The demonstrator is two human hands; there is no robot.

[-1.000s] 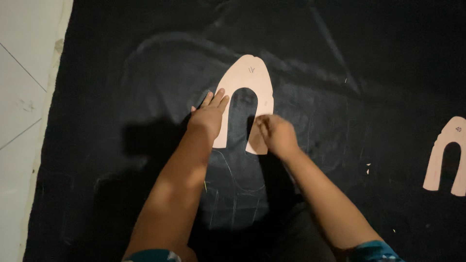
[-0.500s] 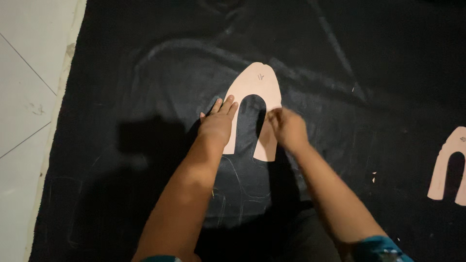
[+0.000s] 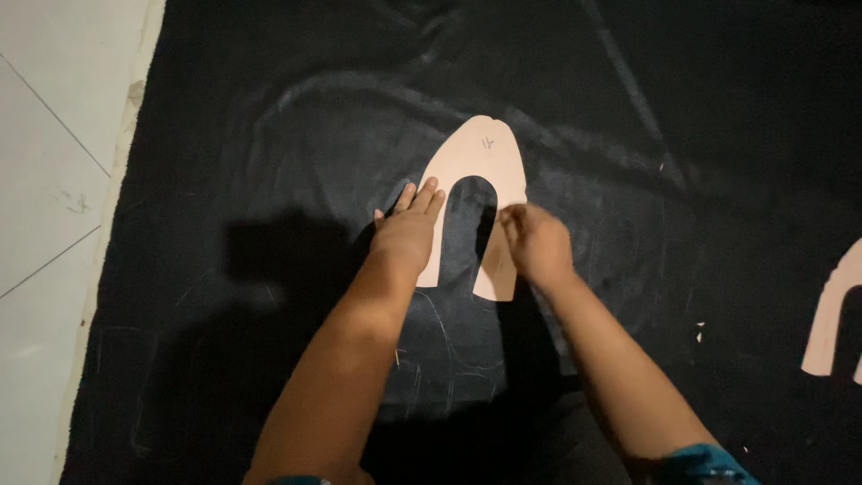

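Black cloth (image 3: 269, 135) on white tile floor (image 3: 54, 135); L hand (image 3: 406, 235) flat on template (image 3: 480, 162), R hand (image 3: 536, 244) closed, contents unclear.

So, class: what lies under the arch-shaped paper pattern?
The paper pattern lies flat on black fabric, which shows through its cut-out. The left hand presses one leg, the right hand covers part of the other; fabric beneath stays hidden.

Two pink arch-shaped paper patterns (image 3: 485, 162) (image 3: 831, 319), one black cloth (image 3: 269, 135), two hands (image 3: 406, 235) (image 3: 539, 242).

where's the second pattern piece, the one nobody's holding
In the head view, the second pattern piece lies on the black fabric at the far right edge, partly cut off, well apart from the right hand.
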